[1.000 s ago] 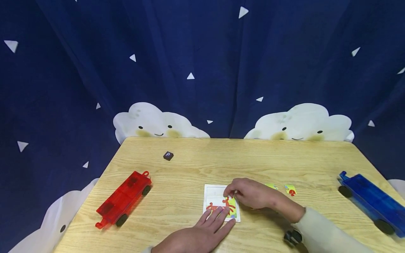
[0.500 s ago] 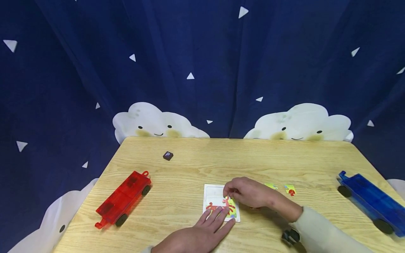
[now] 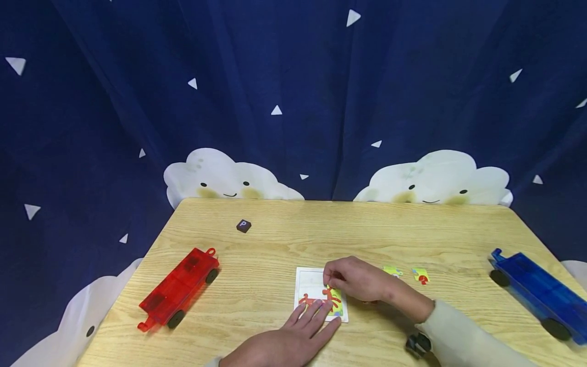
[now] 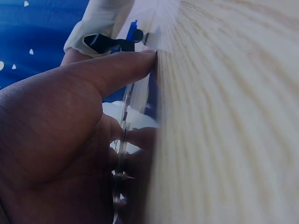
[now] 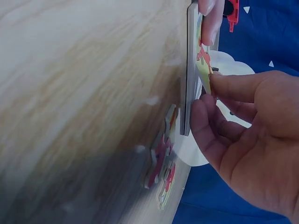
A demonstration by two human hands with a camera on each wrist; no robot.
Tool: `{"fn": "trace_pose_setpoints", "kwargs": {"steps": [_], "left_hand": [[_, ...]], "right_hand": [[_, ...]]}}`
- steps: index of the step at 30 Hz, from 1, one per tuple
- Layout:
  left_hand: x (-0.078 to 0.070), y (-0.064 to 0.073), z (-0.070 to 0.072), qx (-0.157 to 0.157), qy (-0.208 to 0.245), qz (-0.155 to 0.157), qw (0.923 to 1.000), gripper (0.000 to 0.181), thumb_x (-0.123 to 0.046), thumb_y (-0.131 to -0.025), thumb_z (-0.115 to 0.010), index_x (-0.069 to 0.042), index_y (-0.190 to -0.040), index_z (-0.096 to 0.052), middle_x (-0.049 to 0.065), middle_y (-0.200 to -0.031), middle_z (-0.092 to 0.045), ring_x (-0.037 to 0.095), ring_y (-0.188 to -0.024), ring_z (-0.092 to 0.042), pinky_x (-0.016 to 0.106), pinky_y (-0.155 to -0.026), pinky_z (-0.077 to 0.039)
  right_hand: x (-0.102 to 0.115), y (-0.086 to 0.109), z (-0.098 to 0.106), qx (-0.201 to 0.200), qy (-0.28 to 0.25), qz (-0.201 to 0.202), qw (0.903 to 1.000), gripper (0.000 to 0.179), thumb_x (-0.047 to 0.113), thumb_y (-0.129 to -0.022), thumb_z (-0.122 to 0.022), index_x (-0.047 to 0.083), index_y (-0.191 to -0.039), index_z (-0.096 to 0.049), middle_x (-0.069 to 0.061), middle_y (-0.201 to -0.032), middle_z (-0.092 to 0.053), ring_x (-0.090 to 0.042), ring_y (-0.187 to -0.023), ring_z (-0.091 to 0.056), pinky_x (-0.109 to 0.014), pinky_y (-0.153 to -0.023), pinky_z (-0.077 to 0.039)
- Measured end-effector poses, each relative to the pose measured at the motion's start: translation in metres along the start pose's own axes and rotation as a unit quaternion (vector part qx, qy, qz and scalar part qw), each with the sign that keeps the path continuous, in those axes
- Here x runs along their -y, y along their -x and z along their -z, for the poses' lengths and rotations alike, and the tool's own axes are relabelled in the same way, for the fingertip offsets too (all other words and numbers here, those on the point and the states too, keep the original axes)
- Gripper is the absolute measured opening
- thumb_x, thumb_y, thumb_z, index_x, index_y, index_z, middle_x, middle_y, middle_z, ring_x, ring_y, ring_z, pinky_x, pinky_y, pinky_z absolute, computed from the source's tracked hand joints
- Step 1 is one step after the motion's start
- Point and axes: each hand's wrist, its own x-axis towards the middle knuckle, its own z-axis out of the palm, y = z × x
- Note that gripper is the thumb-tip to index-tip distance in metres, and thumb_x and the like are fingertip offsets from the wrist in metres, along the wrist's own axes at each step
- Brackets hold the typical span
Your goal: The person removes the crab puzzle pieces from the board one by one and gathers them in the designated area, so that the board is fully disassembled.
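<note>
My left hand (image 3: 293, 336) lies with fingers extended across the lower part of a white puzzle tray (image 3: 297, 285), fingertips on red-and-yellow pieces. From the side, in the left wrist view, the left hand (image 4: 56, 116) has its thumb lying straight by the wood surface. At the tray's right side, my right hand (image 3: 359, 279) pinches a puzzle piece. In the right wrist view, this yellow-and-red puzzle piece (image 5: 204, 74) leans up from the tray (image 5: 190, 60), with the right hand's thumb (image 5: 231, 86) against it and curled fingers near the tray edge.
Loose puzzle pieces (image 3: 421, 276) lie right of the tray; several loose pieces (image 5: 159, 156) show in the right wrist view. A red toy wagon (image 3: 181, 285) stands left, a blue toy wagon (image 3: 541, 293) right. A black tile marked P (image 3: 244, 226) sits farther back.
My right hand and forearm have shifted slightly left, the thumb drawing in toward the fingers, uncovering more of a loose piece behind. The left hand has stayed in place.
</note>
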Motion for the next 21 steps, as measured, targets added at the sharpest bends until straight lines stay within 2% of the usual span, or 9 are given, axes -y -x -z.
{"fn": "trace_pose_setpoints", "kwargs": {"steps": [4,11,17,21], "left_hand": [[0.0,0.0,0.001,0.004,0.0,0.003,1.0,0.099,-0.075,-0.096,-0.044,-0.014,-0.167,-0.01,0.014,-0.171,-0.009,0.027,-0.156,-0.009,0.044,-0.122,-0.018],[0.0,0.0,0.0,-0.004,-0.004,0.002,1.0,0.099,-0.074,-0.096,-0.045,-0.013,-0.166,-0.011,0.016,-0.17,-0.011,0.029,-0.155,-0.011,0.044,-0.121,-0.02],[0.0,0.001,-0.001,-0.017,-0.022,0.001,0.9996,0.098,-0.075,-0.096,-0.044,-0.013,-0.166,-0.014,0.016,-0.169,-0.013,0.03,-0.155,-0.014,0.044,-0.121,-0.022],[0.0,0.001,-0.001,-0.018,-0.021,0.001,0.9996,0.098,-0.074,-0.096,-0.045,-0.013,-0.166,-0.014,0.017,-0.169,-0.013,0.03,-0.155,-0.014,0.044,-0.12,-0.022]], "right_hand": [[0.0,0.0,0.0,0.002,0.006,-0.009,0.9999,0.015,0.005,-0.102,-0.062,0.015,-0.092,-0.064,0.011,-0.078,-0.059,-0.002,-0.071,-0.051,-0.026,-0.066,-0.046],[0.001,0.003,0.006,-0.007,0.003,0.001,1.0,0.015,0.004,-0.103,-0.06,0.015,-0.094,-0.064,0.009,-0.081,-0.06,-0.003,-0.072,-0.051,-0.027,-0.067,-0.047],[0.001,0.015,0.02,-0.011,0.006,-0.023,0.9997,0.016,0.006,-0.105,-0.059,0.016,-0.094,-0.065,0.008,-0.082,-0.062,-0.004,-0.072,-0.053,-0.028,-0.069,-0.047],[-0.003,0.027,0.031,-0.011,0.011,-0.024,0.9996,0.016,0.008,-0.105,-0.058,0.017,-0.094,-0.065,0.009,-0.084,-0.061,-0.005,-0.073,-0.053,-0.029,-0.07,-0.047]]}}
